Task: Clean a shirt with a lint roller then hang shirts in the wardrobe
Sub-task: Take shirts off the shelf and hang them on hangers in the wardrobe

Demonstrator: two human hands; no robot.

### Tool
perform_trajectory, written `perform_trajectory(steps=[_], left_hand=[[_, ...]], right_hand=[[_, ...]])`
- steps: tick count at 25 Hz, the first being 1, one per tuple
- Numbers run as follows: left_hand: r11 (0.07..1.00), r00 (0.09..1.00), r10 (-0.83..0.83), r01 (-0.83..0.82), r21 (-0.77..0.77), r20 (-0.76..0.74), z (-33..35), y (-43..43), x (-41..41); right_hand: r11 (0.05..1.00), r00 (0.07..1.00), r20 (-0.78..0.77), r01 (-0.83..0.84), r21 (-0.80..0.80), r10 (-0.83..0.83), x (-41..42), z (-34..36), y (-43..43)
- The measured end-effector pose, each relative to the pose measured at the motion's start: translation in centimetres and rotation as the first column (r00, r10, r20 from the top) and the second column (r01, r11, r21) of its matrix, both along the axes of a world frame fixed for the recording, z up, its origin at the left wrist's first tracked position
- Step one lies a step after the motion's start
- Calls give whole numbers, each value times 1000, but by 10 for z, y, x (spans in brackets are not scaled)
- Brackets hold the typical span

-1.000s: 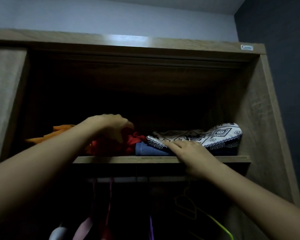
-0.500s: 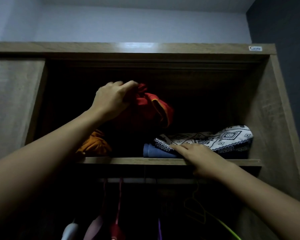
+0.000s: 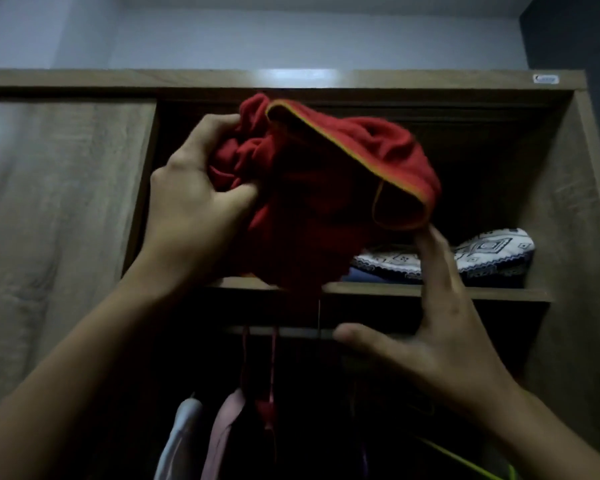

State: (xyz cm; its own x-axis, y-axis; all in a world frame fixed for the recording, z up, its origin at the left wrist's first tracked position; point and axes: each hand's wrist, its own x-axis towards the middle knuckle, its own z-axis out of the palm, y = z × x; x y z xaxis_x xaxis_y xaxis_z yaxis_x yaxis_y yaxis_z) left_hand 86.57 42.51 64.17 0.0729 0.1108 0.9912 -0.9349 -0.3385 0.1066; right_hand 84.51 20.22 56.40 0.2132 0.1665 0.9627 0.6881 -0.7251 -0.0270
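Note:
A crumpled red shirt (image 3: 329, 188) with a yellow-orange trimmed edge hangs in the air in front of the wardrobe's upper shelf (image 3: 430, 292). My left hand (image 3: 198, 202) is shut on its bunched left side. My right hand (image 3: 444, 327) is open just below and right of the shirt, fingers spread upward, fingertips near the trimmed edge. Whether they touch it is unclear. The shirt's lower part droops past the shelf edge.
A folded black-and-white patterned garment (image 3: 482, 254) lies over a blue one (image 3: 368, 276) on the shelf's right. Below, a rail (image 3: 291, 331) carries pink hangers (image 3: 271, 375), pale clothes (image 3: 184, 434) and a green hanger (image 3: 465, 462). A sliding wooden door (image 3: 59, 220) covers the left side.
My left hand lifted the red shirt off the shelf and pulled it out toward me. My right hand left the patterned garment and rose open under the shirt.

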Motion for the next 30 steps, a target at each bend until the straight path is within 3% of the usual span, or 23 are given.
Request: perform_trajectory(steps=[2,5,8,10,14,17,20,21,22,24,26,28,30], left_hand=[[990,975,-138,139,-6,-175,-18,5,-3],[943,828,-322,321,-82,-458,-62,4,1],[896,599,-425,383,-223,-679,-119,-3,13],[822,386,-540,434,-369,-748,-162,-9,20],[682,54,-662,456,-572,-747,-227,-17,20],[412,-206,-785,531,-740,-585,-252,-11,4],[184,-300,-858,578,-795,-417,-277,-5,-10],[187,-278,-866,591,-785,-416,-284,-5,-15],[269,-218,-842,624,-734,-494,-294,-4,-17],[480,-42,-657,747,-460,-753,-307,-2,-25],[555,114,-496,804,-213,-861,-320,0,-28],[706,291,-459,693,-146,-839,-323,3,-22],[922,574,-212,386,34,-791,-322,8,-14]], right_hand=[[998,998,32,-58,7,58,-18,-7,22],[998,992,-116,-53,-36,49,-28,-28,44],[995,928,-361,69,-75,-91,-25,-65,50],[990,848,-511,110,-91,-141,-22,-99,51],[987,778,-607,133,-93,-162,-26,-153,58],[984,795,-586,180,-16,-155,-31,-169,57],[960,776,-630,198,198,-30,-26,-180,50],[939,754,-657,210,272,22,-24,-185,48],[912,735,-675,230,340,66,-23,-192,47],[848,716,-688,291,444,115,-23,-204,46],[804,712,-693,343,486,115,-24,-213,43],[786,708,-701,385,484,85,-25,-216,39],[779,695,-719,451,435,-1,-28,-217,34]])
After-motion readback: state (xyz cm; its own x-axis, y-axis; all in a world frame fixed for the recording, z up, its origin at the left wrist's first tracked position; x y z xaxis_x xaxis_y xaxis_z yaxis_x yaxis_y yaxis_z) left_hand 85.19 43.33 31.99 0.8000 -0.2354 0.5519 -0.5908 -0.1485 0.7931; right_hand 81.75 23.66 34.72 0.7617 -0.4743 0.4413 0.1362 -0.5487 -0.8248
